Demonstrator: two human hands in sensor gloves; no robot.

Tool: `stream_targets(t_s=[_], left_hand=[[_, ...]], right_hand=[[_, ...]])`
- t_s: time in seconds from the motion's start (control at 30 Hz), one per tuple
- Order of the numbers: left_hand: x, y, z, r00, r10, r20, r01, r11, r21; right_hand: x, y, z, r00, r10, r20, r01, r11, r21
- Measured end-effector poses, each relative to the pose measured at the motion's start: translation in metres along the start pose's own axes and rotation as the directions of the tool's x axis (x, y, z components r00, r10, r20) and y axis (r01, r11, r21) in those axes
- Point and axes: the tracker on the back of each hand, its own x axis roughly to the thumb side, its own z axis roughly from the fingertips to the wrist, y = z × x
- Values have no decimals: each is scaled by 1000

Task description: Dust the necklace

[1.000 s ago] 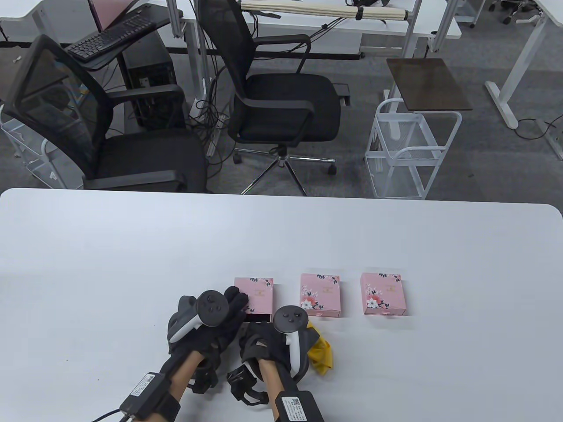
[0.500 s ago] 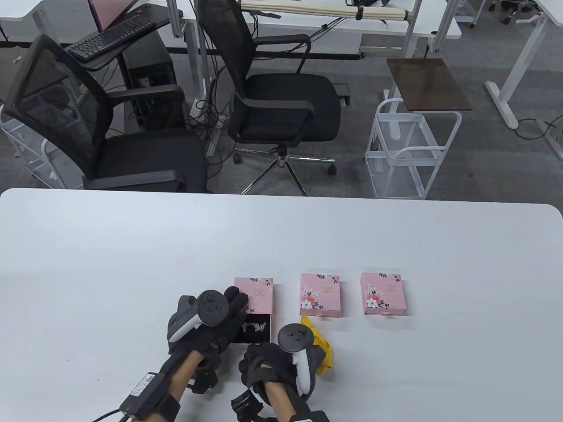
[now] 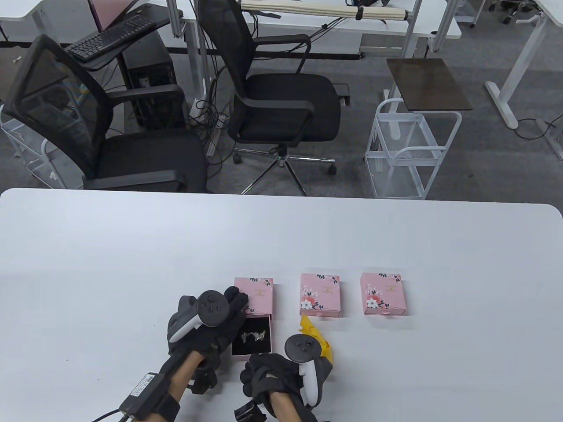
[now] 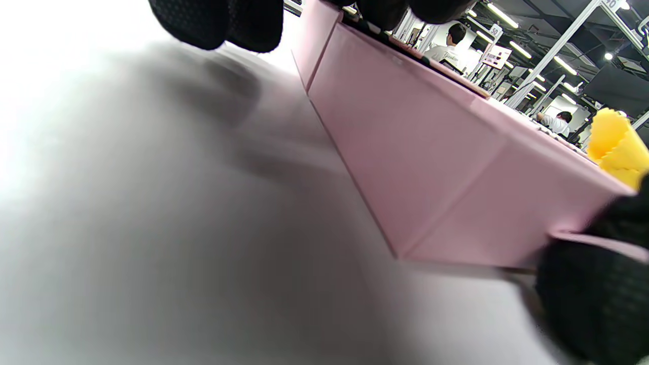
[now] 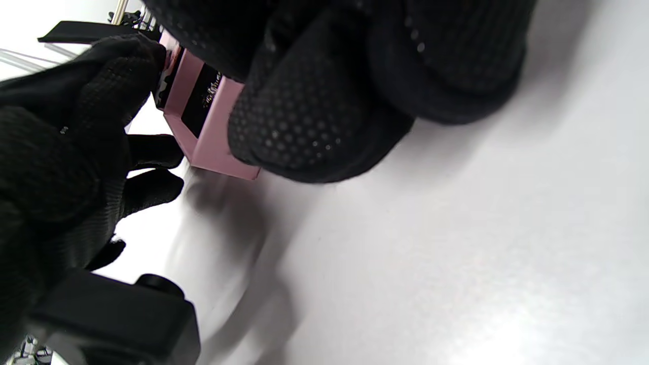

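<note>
Bright even overhead light; soft shadows; wrist views blurred, glare top-left.

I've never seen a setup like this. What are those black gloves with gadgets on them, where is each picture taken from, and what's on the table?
These are a person's two hands in black sensor gloves; the round gadget strapped to the back of each is a tracker, not something they hold. The big picture looks down on the white table; the other two come from small cameras on each wrist, so they look tilted and very close.

Three pink flowered boxes lie in a row. The left hand holds the leftmost box steady. Its drawer is pulled out toward the person, and a silvery necklace lies on its black lining. The right hand has its grip on the drawer's near end, as the right wrist view shows. A yellow cloth sits beside that hand; whether it is held I cannot tell. The middle box and right box are shut.
</note>
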Motion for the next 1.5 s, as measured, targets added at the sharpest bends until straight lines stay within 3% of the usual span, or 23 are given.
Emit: stream_targets(t_s=[0.3, 0.4, 0.5, 0.6, 0.73, 0.83, 1.0, 1.17, 1.23, 1.43, 1.5], left_hand=[[3, 14, 7, 997, 63, 35, -64, 997, 32], [9, 26, 18, 994, 86, 69, -92, 993, 80], [16, 36, 41, 993, 55, 107, -70, 987, 141], [11, 43, 65, 994, 12, 107, -32, 982, 185], [0, 41, 84, 995, 5, 102, -31, 967, 254], [-8, 37, 87, 999, -6, 49, -4, 980, 198], [-9, 34, 86, 999, -2, 46, -7, 979, 203], [-5, 33, 89, 998, -32, 49, 21, 976, 216], [-4, 33, 91, 998, -38, 50, 27, 977, 211], [-1, 35, 100, 997, -64, 50, 51, 971, 234], [0, 37, 101, 996, -65, 54, 50, 969, 242]], right_hand=[[14, -21, 17, 988, 129, 82, -134, 990, 54], [29, -36, 28, 967, 210, 142, -214, 977, 14], [56, -48, 36, 912, 331, 243, -315, 943, -106], [74, -46, 30, 813, 493, 309, -423, 866, -268], [81, -29, 18, 694, 659, 288, -561, 747, -357], [80, -15, 14, 602, 752, 268, -629, 654, -420], [79, 1, 8, 445, 870, 211, -733, 489, -473], [75, 6, 4, 417, 889, 189, -750, 454, -481], [75, 8, 3, 378, 910, 171, -767, 411, -493], [73, 12, -1, 378, 914, 149, -787, 402, -469], [74, 14, 0, 356, 926, 124, -797, 370, -477]])
